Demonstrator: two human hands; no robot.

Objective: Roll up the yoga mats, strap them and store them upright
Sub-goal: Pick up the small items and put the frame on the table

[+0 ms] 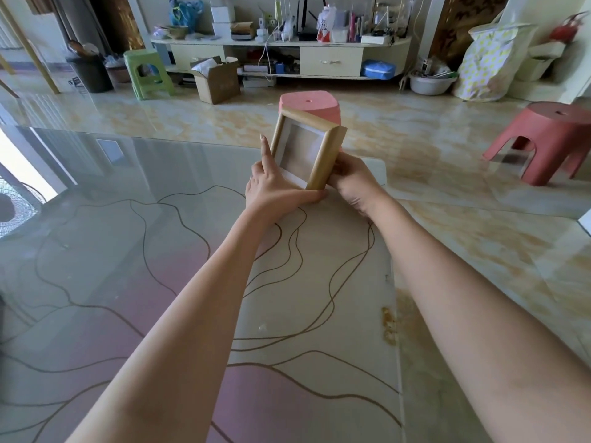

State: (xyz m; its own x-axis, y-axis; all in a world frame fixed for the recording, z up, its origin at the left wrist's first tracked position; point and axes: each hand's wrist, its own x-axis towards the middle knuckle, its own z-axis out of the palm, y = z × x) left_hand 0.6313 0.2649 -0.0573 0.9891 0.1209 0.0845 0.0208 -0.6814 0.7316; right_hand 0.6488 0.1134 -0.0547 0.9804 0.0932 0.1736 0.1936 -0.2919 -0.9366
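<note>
Unrolled yoga mat [303, 330] flat on floor, long axis running away from camera.

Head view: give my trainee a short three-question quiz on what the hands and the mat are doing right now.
1. True or false: the yoga mat lies unrolled on the floor.
2. What do the left hand and right hand hold? A) a strap B) a wooden picture frame C) a stool
3. Fill in: behind the frame stands a pink ____.

Key: 1 true; 2 B; 3 stool.
</note>
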